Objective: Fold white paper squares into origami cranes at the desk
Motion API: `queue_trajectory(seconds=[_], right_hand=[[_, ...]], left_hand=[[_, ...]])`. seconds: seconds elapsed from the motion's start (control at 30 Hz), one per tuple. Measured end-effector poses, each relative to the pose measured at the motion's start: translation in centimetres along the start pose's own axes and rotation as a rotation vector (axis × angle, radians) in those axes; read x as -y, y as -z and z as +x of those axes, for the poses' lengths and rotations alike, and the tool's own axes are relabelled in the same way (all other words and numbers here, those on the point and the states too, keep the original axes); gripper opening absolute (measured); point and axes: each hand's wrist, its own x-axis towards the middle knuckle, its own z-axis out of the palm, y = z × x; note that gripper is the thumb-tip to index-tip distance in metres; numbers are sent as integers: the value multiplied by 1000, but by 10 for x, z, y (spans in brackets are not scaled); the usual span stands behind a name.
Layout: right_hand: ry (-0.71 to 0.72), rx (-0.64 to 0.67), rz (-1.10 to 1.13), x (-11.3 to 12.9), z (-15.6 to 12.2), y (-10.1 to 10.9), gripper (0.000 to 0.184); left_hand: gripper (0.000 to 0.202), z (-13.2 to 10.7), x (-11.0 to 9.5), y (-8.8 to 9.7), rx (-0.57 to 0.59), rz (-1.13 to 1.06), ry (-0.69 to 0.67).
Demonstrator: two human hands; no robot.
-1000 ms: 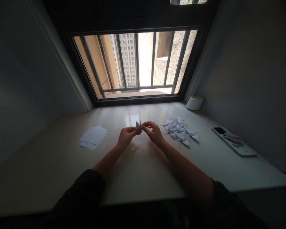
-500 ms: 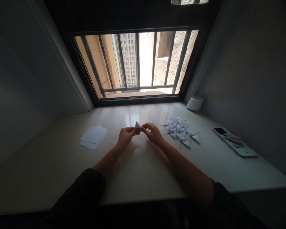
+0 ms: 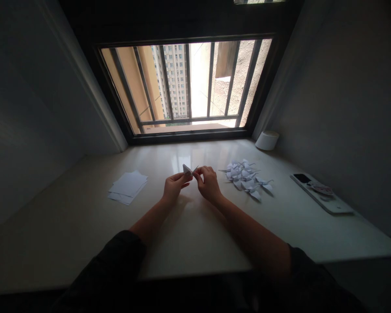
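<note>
A small folded white paper piece (image 3: 188,169) is held just above the pale tabletop (image 3: 189,234), in the middle of the view. My left hand (image 3: 173,186) pinches its left side with thumb and fingers closed. My right hand (image 3: 208,182) pinches its right tip, fingers curled. To the right of my hands lies a heap of several finished folded paper cranes (image 3: 245,177). A small stack of flat white paper sheets (image 3: 127,187) rests to the left.
A white round container (image 3: 266,140) stands at the back right corner by the window. A long flat white device with a dark patch (image 3: 322,193) lies at the right, near the wall. The barred window (image 3: 185,84) is straight ahead; dark walls close in both sides.
The paper piece has spread a little wider between my fingers, with a thin tip now pulled out to the right. Both hands stayed in about the same place.
</note>
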Motion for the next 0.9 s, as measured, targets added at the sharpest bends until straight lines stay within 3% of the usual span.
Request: queue_trajectory(seconds=[0.27,0.57,0.9], right_hand=[[-24,-27,32,5,-3,-4,11],[-71,6,70,-2,1,0,11],[-39,-18,60,-1,-1,-2,11]], left_hand=[[38,-4,3,-7,-73,30,-90],[35,3,2,5,68,216,-157],[36,-1,0,-1,16,139,-88]])
